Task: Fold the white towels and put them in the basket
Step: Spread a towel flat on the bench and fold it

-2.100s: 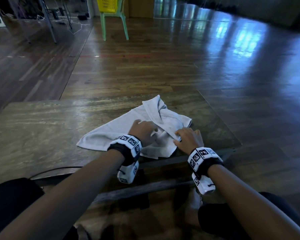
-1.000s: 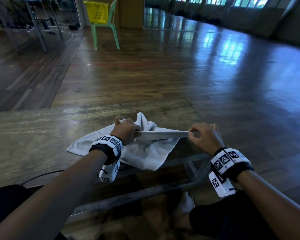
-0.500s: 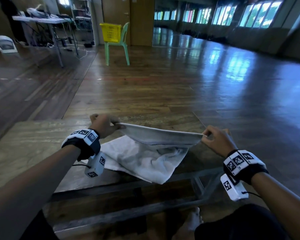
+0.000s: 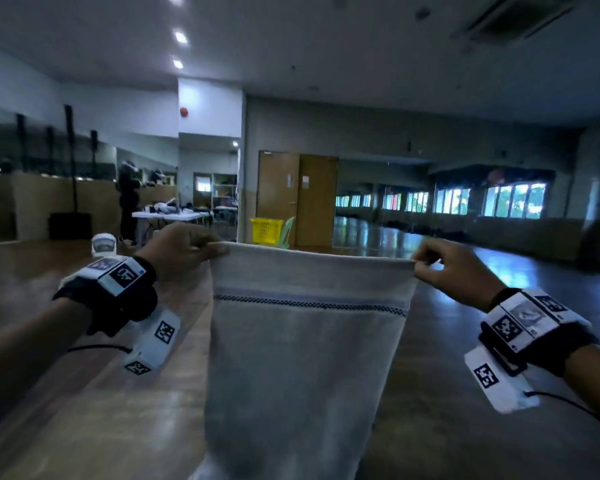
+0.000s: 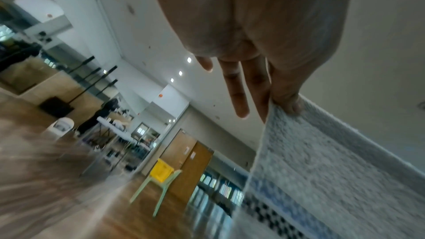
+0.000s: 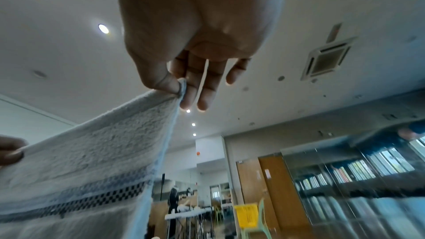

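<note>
The left hand [image 4: 179,249] pinches one top corner of the white towel [image 4: 302,348] between thumb and forefinger; in the left wrist view the remaining fingers [image 5: 236,94] lie straight beside the pinch. The right hand [image 4: 452,268] pinches the opposite top corner the same way, thumb pressed against the hem, the other fingers [image 6: 207,86] extended past it. Between the two hands the towel's top edge runs taut and nearly level, and the cloth hangs straight down from it, narrowing toward the bottom edge of the head view. A dark checkered band [image 4: 309,304] crosses the towel a little below the hands. Beyond the hands, well apart from them across the wooden floor [image 4: 499,393], a yellow basket [image 4: 266,230] sits on a pale green chair [image 4: 286,233] in front of a brown door [image 4: 297,199].
</note>
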